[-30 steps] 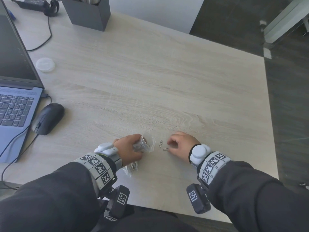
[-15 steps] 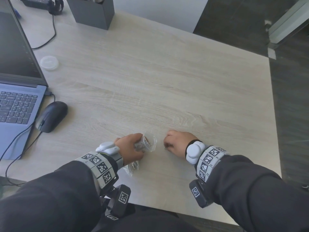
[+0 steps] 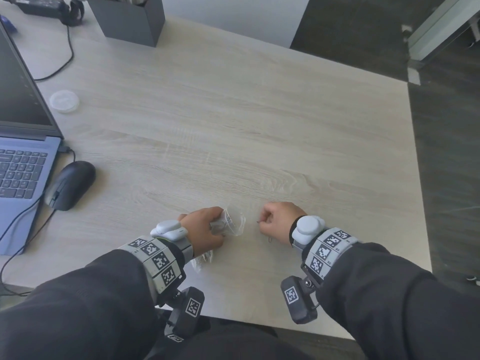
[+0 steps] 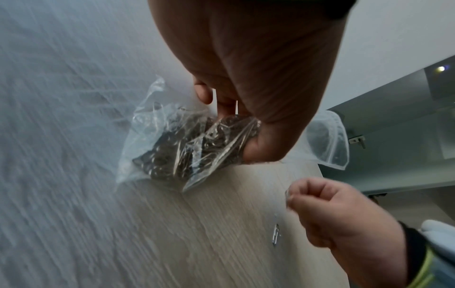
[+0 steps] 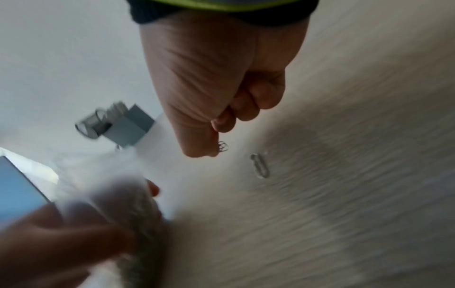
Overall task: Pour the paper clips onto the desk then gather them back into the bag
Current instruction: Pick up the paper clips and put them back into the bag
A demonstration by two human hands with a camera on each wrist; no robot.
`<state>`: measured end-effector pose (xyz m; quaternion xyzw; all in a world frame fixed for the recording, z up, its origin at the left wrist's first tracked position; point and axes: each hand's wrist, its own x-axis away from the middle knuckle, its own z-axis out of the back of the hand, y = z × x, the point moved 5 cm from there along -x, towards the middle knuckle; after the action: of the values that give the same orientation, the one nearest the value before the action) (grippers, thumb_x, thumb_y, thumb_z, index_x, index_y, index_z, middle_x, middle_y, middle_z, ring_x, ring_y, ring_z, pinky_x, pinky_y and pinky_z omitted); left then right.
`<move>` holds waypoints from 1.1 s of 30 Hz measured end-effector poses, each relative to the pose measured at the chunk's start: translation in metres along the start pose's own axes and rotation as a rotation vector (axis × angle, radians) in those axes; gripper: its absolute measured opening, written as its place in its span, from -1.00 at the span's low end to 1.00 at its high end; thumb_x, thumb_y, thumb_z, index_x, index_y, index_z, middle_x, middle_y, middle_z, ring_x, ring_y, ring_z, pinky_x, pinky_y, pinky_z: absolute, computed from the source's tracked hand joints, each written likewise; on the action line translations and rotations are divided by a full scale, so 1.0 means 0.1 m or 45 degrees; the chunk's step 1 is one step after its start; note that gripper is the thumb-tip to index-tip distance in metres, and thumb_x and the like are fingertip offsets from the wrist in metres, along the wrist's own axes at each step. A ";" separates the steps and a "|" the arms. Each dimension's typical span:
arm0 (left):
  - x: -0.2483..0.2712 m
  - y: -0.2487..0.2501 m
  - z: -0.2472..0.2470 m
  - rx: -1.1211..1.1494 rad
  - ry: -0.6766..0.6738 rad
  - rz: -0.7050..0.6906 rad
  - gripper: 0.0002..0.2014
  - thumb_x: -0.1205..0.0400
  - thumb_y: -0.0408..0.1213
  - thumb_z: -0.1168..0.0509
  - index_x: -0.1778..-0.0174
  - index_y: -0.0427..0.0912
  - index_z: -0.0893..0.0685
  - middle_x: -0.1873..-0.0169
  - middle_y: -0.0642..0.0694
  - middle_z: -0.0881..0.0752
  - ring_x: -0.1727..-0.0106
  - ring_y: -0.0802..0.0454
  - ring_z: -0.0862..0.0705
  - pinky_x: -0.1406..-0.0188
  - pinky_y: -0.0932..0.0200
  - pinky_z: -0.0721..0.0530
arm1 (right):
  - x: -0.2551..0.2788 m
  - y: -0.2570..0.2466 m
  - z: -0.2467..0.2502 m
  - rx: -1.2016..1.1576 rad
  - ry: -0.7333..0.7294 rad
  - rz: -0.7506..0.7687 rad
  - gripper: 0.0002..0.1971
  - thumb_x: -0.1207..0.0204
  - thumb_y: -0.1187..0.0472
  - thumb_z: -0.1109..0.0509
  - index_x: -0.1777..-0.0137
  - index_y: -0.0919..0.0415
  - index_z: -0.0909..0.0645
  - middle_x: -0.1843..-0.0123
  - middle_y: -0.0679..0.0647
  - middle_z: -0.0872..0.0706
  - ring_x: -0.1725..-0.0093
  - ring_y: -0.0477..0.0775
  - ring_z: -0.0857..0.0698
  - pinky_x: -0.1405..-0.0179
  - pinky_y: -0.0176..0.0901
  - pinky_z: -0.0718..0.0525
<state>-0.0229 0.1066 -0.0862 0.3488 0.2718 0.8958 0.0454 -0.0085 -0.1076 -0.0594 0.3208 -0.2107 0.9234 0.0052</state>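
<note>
My left hand [image 3: 207,229] grips a clear plastic bag [image 3: 233,222] near the desk's front edge, its open mouth turned toward the right hand. In the left wrist view the bag [image 4: 187,144] is packed with a dark mass of paper clips. A short way right of the mouth, my right hand [image 3: 275,219] is curled in a fist and pinches a paper clip [image 5: 222,146] between thumb and forefinger. One loose paper clip [image 3: 270,240] lies on the wooden desk [image 3: 259,126] beside the right wrist, seen also in the wrist views as a loose clip [image 5: 259,165] [image 4: 276,234].
An open laptop [image 3: 23,152] and a black mouse [image 3: 70,184] sit at the left. A clear round lid [image 3: 64,101] lies beyond them. A dark grey box [image 3: 130,19] and a power adapter [image 3: 41,5] stand at the back. The desk's right edge drops to dark floor.
My right hand closed over the two clips lying by the bag mouth, picked one up and drew back slightly. One clip stays on the desk. The left hand keeps holding the bag.
</note>
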 end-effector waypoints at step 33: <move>0.06 0.29 -0.01 -0.006 -0.014 -0.018 -0.64 -0.33 0.10 -0.25 -0.02 0.13 -0.58 0.08 0.18 -0.71 0.02 0.00 -0.69 -0.18 -0.09 -0.62 | 0.15 0.18 -0.24 0.070 -0.090 -0.107 -0.96 -0.34 0.08 -0.31 0.22 -0.07 -0.57 0.16 -0.14 -0.71 0.18 0.01 -0.68 0.21 -0.17 -0.60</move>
<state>-0.0249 0.0833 -0.0684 0.3516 0.2717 0.8942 0.0539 -0.0374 -0.1161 -0.0743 0.3619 -0.1717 0.9159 0.0276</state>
